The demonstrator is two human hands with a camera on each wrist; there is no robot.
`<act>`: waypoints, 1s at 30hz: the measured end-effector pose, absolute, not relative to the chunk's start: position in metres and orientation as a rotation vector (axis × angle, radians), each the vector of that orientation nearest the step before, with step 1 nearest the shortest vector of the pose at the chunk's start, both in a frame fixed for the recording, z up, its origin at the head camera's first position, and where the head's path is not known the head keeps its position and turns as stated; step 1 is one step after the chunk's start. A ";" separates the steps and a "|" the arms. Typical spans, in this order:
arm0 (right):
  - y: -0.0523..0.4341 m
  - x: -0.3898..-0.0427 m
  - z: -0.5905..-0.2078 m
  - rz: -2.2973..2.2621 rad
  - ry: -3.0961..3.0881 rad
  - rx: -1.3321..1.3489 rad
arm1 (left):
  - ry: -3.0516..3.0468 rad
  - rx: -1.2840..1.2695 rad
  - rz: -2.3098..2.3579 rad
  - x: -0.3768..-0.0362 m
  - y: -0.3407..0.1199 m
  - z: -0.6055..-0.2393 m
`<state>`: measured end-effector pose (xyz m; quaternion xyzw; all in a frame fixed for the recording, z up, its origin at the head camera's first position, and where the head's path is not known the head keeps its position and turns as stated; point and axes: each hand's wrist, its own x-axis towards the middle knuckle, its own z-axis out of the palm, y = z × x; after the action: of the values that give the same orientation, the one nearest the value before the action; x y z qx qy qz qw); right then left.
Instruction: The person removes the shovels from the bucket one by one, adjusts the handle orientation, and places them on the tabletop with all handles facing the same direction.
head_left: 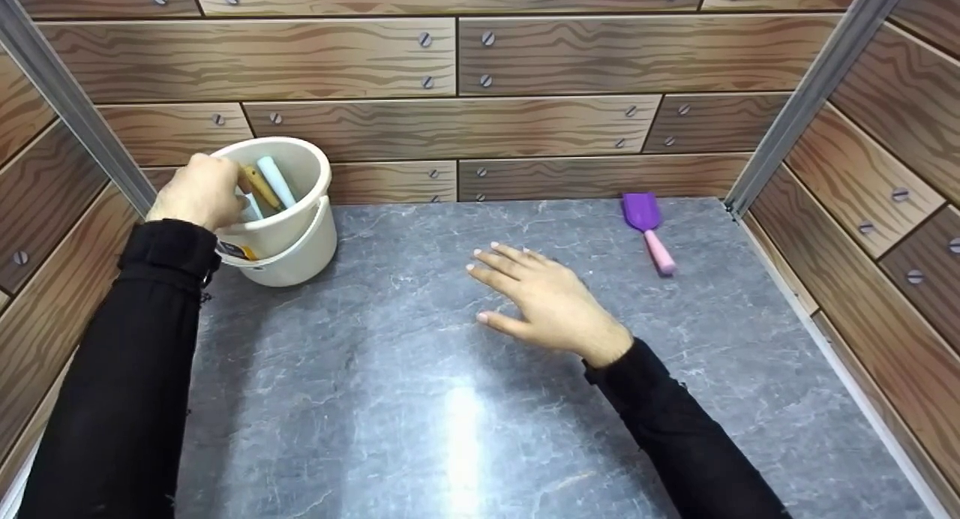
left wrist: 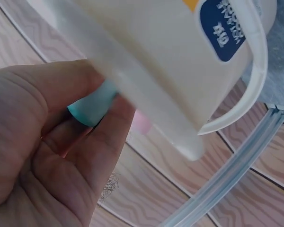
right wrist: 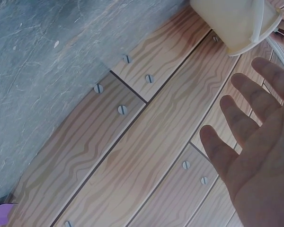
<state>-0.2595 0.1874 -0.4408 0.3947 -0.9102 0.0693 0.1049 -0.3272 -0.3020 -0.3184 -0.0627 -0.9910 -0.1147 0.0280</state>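
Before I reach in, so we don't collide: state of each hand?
Left hand: pinches a teal handle at the bucket's rim.
Right hand: open, holding nothing.

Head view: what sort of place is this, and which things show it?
Probably a small staged work booth: wood-print wall panels with what look like printed screws, grey corner posts, and a grey marble-patterned work surface.
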 end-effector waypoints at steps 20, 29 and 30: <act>0.190 -0.259 -0.439 0.217 -2.699 1.154 | -2.950 -0.101 -0.379 -0.314 -0.282 -0.285; 0.190 -0.260 -0.440 0.218 -2.692 1.151 | -2.868 -0.092 -0.399 -0.308 -0.278 -0.276; 0.190 -0.260 -0.440 0.215 -2.696 1.152 | -2.860 -0.095 -0.399 -0.308 -0.277 -0.276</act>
<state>-0.2597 0.1898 -0.4396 0.3899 -0.9124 0.0729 0.1009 -0.3076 -0.2774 -0.2759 -0.0325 -0.9820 -0.1370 0.1260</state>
